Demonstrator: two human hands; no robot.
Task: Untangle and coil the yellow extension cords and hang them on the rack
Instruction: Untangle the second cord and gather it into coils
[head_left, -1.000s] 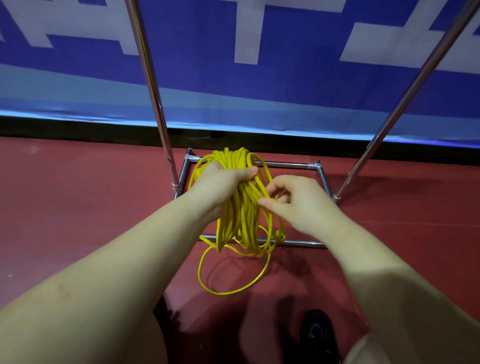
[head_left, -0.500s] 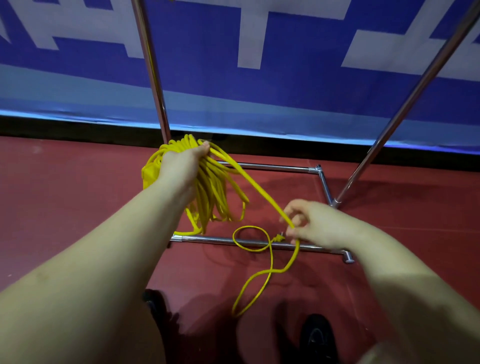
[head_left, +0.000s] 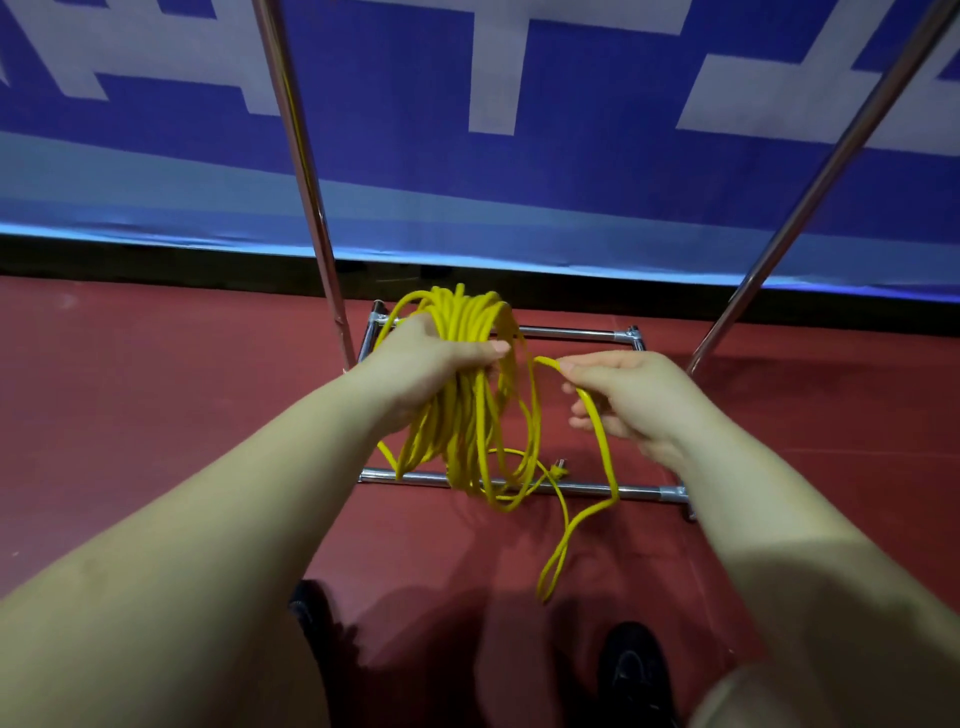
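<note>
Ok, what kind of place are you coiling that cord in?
Probably an indoor hall or staged work area, not a home: a smooth red floor, a big blue-and-white banner along the wall, and a bare chrome rack standing alone.

Your left hand (head_left: 421, 364) grips the coiled yellow cord (head_left: 467, 395) above the rack's (head_left: 571, 488) base while your right hand (head_left: 628, 400) pinches a loose strand (head_left: 597, 421).

I see a dark red floor (head_left: 156, 415) running to a black baseboard strip (head_left: 156, 260), and above it a blue banner (head_left: 415, 104) with pale block shapes.
</note>
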